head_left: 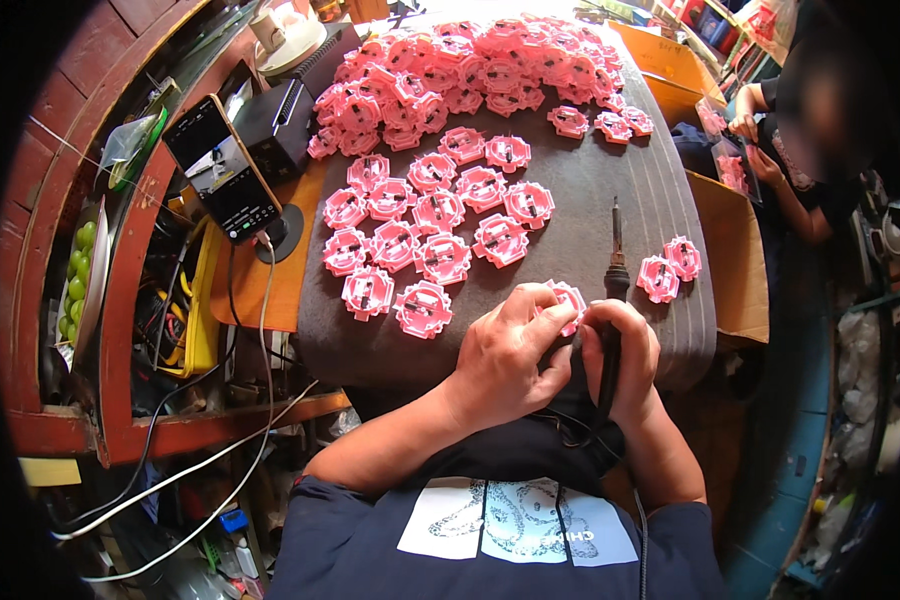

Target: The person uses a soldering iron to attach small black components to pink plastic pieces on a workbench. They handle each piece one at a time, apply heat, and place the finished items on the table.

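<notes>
My left hand (510, 350) is closed, pinching a pink plastic part (568, 300) near the front of the grey-covered table (580, 215). A soldering iron (618, 275) is in my right hand (634, 360), its metal tip pointing up and away from me. The right fingertips are close to the held part; whether they touch it I cannot tell. Left of the iron lie several loose rows of like pink parts (438, 212) with small dark pieces in them. Two more pink parts (658, 279) rest to the iron's right.
A large heap of pink parts (470, 75) covers the far end. On the left, a phone (222, 170) stands on a holder beside a black box (275, 120), with cables (267, 340) hanging down. Cardboard boxes (732, 265) flank the table's right side, where another person's hands (748, 135) hold something.
</notes>
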{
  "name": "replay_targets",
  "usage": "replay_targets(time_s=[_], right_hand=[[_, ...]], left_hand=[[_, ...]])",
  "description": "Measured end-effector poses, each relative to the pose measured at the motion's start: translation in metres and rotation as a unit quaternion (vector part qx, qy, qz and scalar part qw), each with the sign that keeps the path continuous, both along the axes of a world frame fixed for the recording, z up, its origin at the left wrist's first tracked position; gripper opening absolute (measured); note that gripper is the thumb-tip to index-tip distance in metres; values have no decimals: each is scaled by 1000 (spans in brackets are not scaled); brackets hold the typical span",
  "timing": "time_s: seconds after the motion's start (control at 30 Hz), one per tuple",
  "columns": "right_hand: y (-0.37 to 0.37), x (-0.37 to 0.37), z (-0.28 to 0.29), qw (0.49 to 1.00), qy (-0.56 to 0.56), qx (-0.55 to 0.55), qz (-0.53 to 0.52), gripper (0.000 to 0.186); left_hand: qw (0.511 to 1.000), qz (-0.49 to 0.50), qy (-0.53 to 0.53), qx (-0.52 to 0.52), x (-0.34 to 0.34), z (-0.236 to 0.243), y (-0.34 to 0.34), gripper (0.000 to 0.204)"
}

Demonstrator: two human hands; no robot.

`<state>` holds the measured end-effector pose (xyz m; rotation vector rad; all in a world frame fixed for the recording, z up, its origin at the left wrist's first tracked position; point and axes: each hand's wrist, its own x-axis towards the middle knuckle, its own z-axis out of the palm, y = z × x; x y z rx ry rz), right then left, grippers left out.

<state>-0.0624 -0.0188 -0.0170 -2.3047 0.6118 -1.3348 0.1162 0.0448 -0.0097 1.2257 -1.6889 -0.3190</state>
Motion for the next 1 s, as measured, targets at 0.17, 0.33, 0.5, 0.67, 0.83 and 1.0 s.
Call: replay_targets(time_s=[0.17,0.33,0.5,0.67,0.83,1.0], right_hand=[[1,2,0,999,-14,44,15,43],[2,6,-1,998,-26,56,18,43],[3,5,0,996,-17,80,21,43],[3,3,-4,999,-11,49,-4,46],[4,-2,-3,997,-50,-34,51,48],[0,4,-3,995,-13,-89,38,49]], left_hand=[[1000,20,-12,13,-1,-4,-2,27],[999,12,1,43,3,3,-1,23],[999,-3,17,35,4,3,-3,18],[999,-8,29,40,2,8,-3,16],[999,-11,24,37,4,7,-4,15],[998,-20,42,46,5,13,-4,18]])
